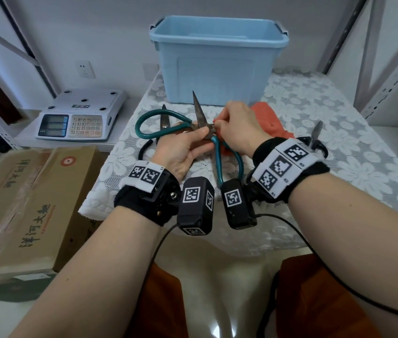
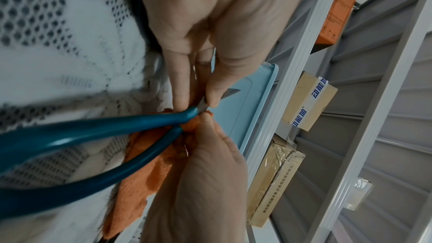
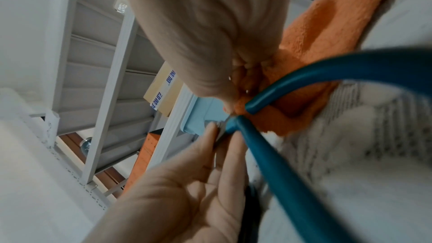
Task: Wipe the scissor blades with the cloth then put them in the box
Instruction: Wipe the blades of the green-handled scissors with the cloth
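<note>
My left hand (image 1: 180, 152) pinches the teal-handled scissors (image 1: 201, 118) near the pivot, thumb and fingers pressed on either side of the metal, with the blade pointing up toward the blue box (image 1: 217, 62). My right hand (image 1: 239, 128) pinches the orange cloth (image 1: 266, 118) against the blade base, right beside my left fingertips. The rest of the cloth trails down onto the lace table cover (image 1: 327, 118). A second pair of scissors (image 1: 165, 118) lies on the table behind my left hand, in front of the box
</note>
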